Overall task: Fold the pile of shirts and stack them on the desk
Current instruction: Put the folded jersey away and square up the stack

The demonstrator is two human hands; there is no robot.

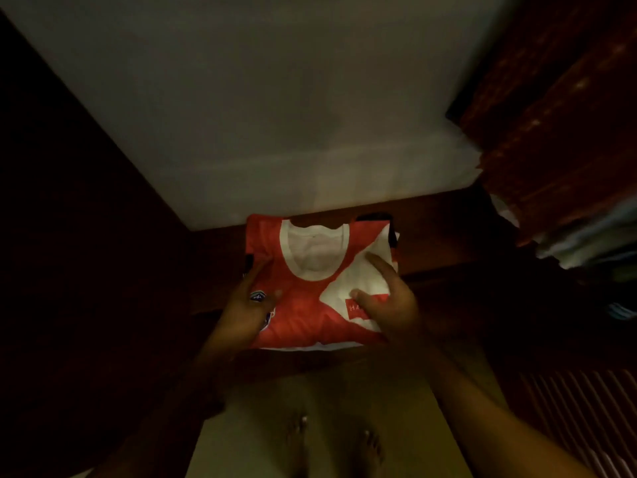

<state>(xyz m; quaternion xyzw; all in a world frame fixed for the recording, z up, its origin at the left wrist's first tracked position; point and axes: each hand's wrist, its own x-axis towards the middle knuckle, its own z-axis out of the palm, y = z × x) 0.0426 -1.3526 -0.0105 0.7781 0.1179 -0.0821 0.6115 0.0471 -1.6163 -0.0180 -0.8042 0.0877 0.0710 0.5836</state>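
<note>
The folded red-and-white shirt lies between both hands on the dark desk, seemingly on top of a black layer that peeks out just beyond the right fingers. The right hand rests its straight fingers and thumb flat on the white panel, while the left hand sits at the opposite edge, too blurred to tell whether it grips or presses. To finish well, square the edges with what lies beneath the fingers, smooth outward, then lift both hands straight up so the fold holds.
</note>
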